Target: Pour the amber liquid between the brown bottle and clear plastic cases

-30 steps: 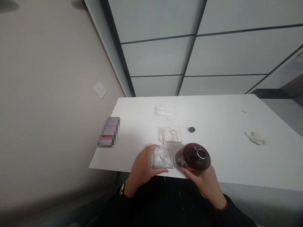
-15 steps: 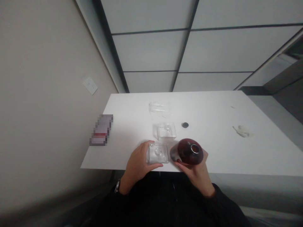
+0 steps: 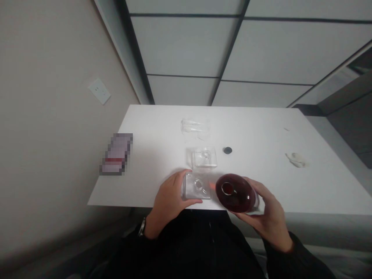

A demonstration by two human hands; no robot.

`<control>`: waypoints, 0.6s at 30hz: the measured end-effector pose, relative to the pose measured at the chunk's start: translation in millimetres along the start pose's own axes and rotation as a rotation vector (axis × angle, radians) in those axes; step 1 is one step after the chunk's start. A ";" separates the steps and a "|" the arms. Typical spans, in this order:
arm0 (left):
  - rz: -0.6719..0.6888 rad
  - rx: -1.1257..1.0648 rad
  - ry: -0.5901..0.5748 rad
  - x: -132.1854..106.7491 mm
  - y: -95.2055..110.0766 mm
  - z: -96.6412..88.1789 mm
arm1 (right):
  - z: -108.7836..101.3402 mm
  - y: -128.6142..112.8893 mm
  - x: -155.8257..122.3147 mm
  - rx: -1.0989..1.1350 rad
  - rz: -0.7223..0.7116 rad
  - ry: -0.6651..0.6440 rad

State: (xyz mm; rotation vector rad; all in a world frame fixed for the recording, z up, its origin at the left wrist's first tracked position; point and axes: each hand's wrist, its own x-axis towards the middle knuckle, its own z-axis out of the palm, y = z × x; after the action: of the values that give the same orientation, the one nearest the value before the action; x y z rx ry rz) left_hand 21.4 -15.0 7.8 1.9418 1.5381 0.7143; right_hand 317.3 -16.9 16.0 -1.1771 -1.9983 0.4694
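My left hand [image 3: 170, 197] is closed around the near clear square container [image 3: 198, 190], fingers along its left side and thumb at its front, at the table's front edge. In my right hand [image 3: 269, 213] is a dark reddish-brown bottle [image 3: 238, 193], its uncapped mouth tilted left towards that container. The bottle's neck appears just right of the container; whether liquid is flowing I cannot tell. Just behind the near container sits a similar clear square container [image 3: 204, 158]. A small dark round cap [image 3: 227, 150] lies on the table beyond the bottle.
Clear glass-like pieces [image 3: 196, 127] lie farther back on the white table [image 3: 157, 128]. A crumpled whitish scrap [image 3: 295, 159] lies at the right. A blurred-out flat object [image 3: 117, 153] is at the left edge. A wall stands along the left side.
The bottle has tipped over to the left, its mouth swinging towards the near container, as my right hand moved right. My left hand has stayed on the container. The camera view has shifted slightly.
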 end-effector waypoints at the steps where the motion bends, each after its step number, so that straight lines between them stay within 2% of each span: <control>1: 0.005 0.000 -0.003 0.5 0.4 0.7 | -3.6 -1.0 3.9 -0.006 -0.017 -0.020; 10: 0.013 0.006 -0.017 0.8 -0.4 1.5 | -15.4 0.9 21.9 -0.176 -0.226 -0.096; 18: 0.043 -0.003 0.004 1.6 0.5 1.2 | -22.2 -0.4 30.5 -0.304 -0.387 -0.087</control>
State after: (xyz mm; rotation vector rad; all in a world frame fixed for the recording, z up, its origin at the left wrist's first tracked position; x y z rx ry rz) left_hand 23.0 -13.6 7.4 1.9774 1.5008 0.7388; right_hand 325.1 7.7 43.4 -0.9174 -2.3635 0.0208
